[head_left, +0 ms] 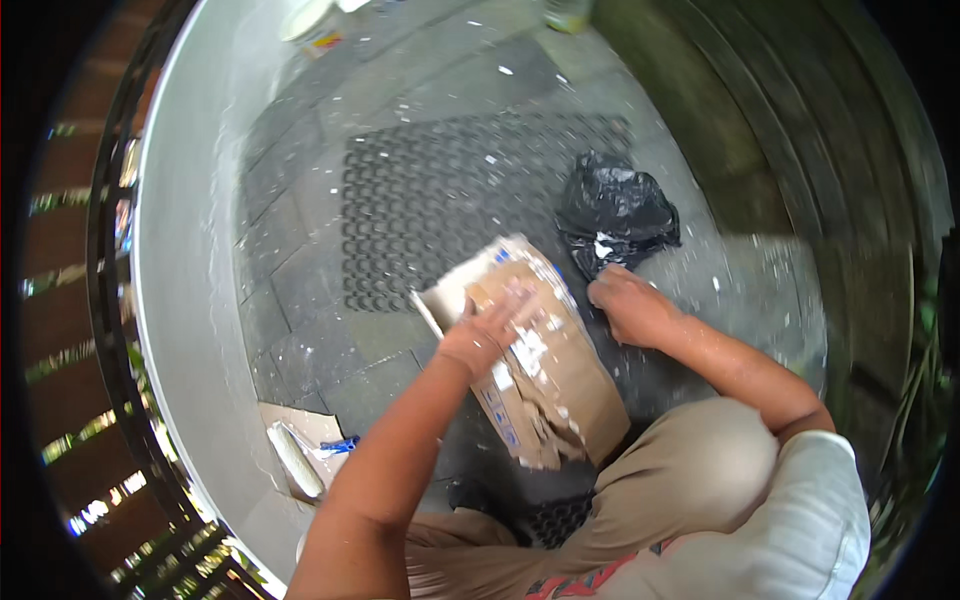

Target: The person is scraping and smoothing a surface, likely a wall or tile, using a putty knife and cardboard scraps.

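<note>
A torn brown cardboard box point(590, 385), specked with white flakes, lies tilted in front of my knees. My left hand point(487, 330) rests on its upper part with the fingers spread, slightly blurred. Just right of the box, my right hand point(635, 308) is closed at the gathered lower end of a crumpled black plastic bag point(618, 205). The bag lies on the floor with white bits on it; the fingertips at its edge are partly hidden.
A black rubber mat point(430, 200) lies beyond the box on grey tiles point(290, 350) strewn with white flakes. At lower left, a paint roller point(295, 460) with a blue handle lies on cardboard. A white bucket point(312, 25) stands far left, beside the pale curved wall point(185, 250). Wooden steps point(760, 120) rise right.
</note>
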Available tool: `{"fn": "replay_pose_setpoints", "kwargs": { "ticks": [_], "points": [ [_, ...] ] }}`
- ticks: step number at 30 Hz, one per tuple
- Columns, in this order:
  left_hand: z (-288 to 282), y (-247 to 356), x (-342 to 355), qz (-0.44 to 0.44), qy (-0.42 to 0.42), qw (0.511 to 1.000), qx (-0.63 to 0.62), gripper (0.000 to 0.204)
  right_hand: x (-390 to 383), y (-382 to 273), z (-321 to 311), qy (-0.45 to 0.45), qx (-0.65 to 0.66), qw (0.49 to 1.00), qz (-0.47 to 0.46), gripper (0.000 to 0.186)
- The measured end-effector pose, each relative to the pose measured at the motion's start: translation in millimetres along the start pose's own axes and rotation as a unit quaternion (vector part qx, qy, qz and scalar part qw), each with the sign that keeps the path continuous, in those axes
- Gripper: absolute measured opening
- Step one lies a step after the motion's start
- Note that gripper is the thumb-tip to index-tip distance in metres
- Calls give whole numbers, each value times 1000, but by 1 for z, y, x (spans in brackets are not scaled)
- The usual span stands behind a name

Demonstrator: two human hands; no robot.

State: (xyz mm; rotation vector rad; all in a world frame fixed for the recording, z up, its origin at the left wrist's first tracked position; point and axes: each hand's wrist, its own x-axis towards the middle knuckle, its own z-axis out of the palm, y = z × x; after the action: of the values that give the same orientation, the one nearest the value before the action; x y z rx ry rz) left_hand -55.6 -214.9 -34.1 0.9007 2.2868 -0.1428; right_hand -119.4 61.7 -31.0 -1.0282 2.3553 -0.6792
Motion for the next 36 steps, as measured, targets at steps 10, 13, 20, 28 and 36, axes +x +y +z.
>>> {"fn": "replay_pose_setpoints", "kwargs": {
  "ticks": [10, 13, 20, 28, 36],
  "points": [
    [-17, 14, -19, -49, 2, 998, 35, 104, -125, -37, 7, 254, -23, 944, 210, 41],
    [-25, 24, -32, -85, 21, 996, 33, 103, -148, -34, 47, 208, -77, 935, 278, 50],
    [-71, 44, -68, -35, 58, 995, -73, 96, -132, -5, 58, 231, 151, 932, 235, 25],
    [-79, 45, -81, 56, 220, 948, -225, 100, -110, -22, -10, 216, 272, 904, 247, 31],
    [-39, 38, -77, -45, 304, 876, -372, 44, -130, -13, 69, 158, -3, 932, 327, 39]
  ]
}}
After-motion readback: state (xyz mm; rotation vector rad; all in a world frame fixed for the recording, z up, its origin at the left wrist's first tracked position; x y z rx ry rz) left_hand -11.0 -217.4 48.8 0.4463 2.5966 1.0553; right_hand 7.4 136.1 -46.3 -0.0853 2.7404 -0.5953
